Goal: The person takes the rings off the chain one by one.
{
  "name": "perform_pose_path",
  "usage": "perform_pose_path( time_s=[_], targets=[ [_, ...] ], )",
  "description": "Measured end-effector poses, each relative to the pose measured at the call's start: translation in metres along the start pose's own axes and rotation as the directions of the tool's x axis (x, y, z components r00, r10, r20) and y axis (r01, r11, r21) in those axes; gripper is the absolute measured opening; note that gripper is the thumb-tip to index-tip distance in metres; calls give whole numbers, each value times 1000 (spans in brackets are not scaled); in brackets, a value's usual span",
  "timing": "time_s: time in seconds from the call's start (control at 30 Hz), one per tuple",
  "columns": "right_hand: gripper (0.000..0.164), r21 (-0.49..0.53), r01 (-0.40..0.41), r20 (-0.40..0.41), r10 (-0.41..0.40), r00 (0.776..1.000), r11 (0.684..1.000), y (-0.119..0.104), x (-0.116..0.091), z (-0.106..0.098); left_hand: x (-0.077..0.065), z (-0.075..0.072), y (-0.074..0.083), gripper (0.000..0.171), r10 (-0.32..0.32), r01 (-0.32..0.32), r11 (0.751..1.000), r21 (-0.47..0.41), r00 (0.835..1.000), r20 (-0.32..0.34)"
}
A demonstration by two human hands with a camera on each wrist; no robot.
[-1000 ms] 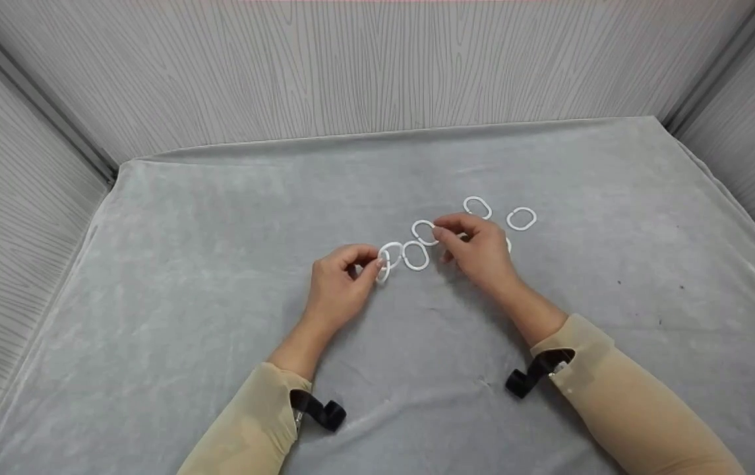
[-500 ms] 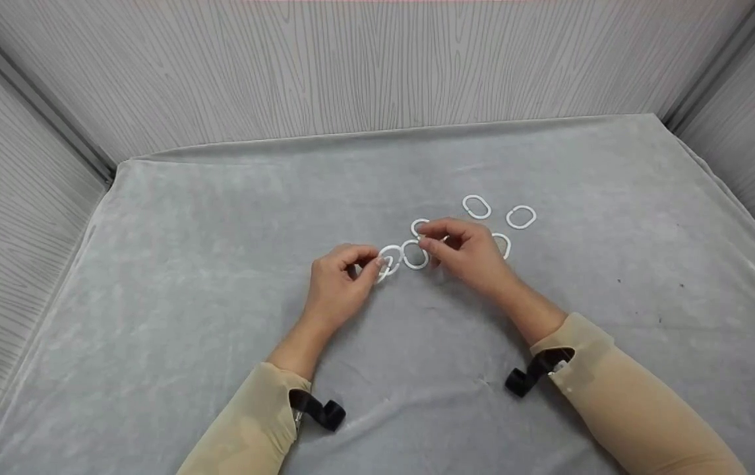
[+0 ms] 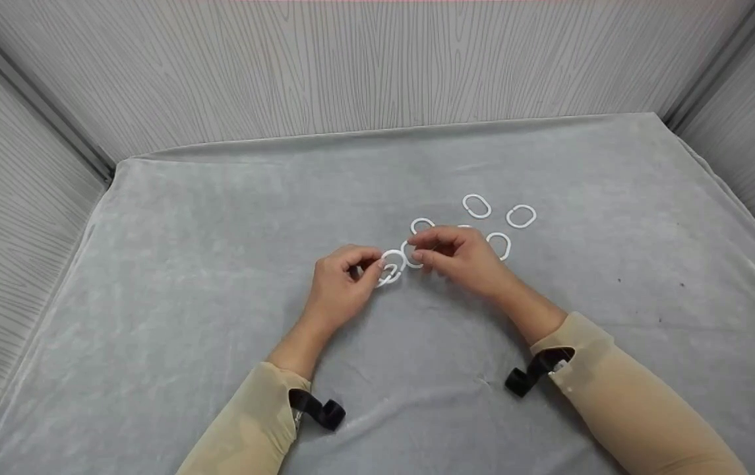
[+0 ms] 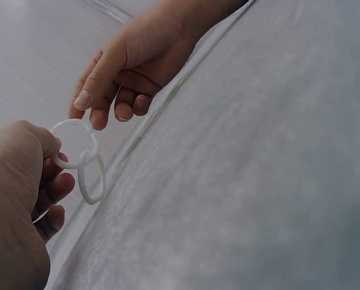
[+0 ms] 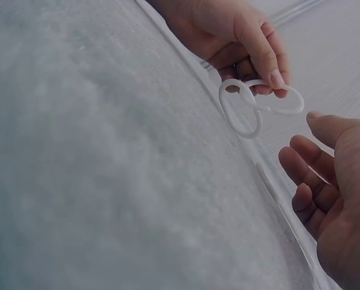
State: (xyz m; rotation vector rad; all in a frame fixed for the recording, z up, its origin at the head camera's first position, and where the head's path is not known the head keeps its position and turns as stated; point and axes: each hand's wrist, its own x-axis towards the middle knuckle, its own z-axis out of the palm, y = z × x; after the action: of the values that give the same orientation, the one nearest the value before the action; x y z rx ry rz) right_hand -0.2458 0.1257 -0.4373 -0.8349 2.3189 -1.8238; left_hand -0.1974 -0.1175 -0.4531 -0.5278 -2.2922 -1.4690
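Note:
My left hand (image 3: 344, 280) pinches a white plastic link ring (image 4: 96, 140) between thumb and fingers, above the grey cloth. A second link ring (image 4: 103, 181) is looped through it and hangs down. My right hand (image 3: 463, 260) is just right of them, its thumb and fingers apart with nothing between them. In the right wrist view a small gap separates its thumb (image 5: 325, 125) from the held ring. Another link ring (image 3: 404, 251) lies partly hidden behind the right fingertips, and one more link ring (image 3: 422, 220) shows just above that hand.
To the right on the grey cloth (image 3: 219, 231) lie loose white link rings: an upper one (image 3: 473, 195), a far right one (image 3: 535, 215) and one beside the right hand (image 3: 509, 248). Another is mostly covered by that hand. Wood-patterned panels (image 3: 377, 66) stand behind and at both sides.
My right hand has moved left and slightly nearer, toward the held rings, covering a ring on the cloth. The linked rings in my left hand have turned a little; that hand stays nearly still.

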Motion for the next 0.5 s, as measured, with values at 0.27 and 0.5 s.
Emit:
perform_pose_path(
  time_s=[0.27,0.5],
  targets=[
    [23,11,-1,45,1,999,1000,0,0,0,0,1,1,8,13,-12,1000,-21,1000,25],
    [23,28,-4,76,1,997,1000,0,1,0,0,0,2,9,-1,3,999,-49,999,50]
  ],
)
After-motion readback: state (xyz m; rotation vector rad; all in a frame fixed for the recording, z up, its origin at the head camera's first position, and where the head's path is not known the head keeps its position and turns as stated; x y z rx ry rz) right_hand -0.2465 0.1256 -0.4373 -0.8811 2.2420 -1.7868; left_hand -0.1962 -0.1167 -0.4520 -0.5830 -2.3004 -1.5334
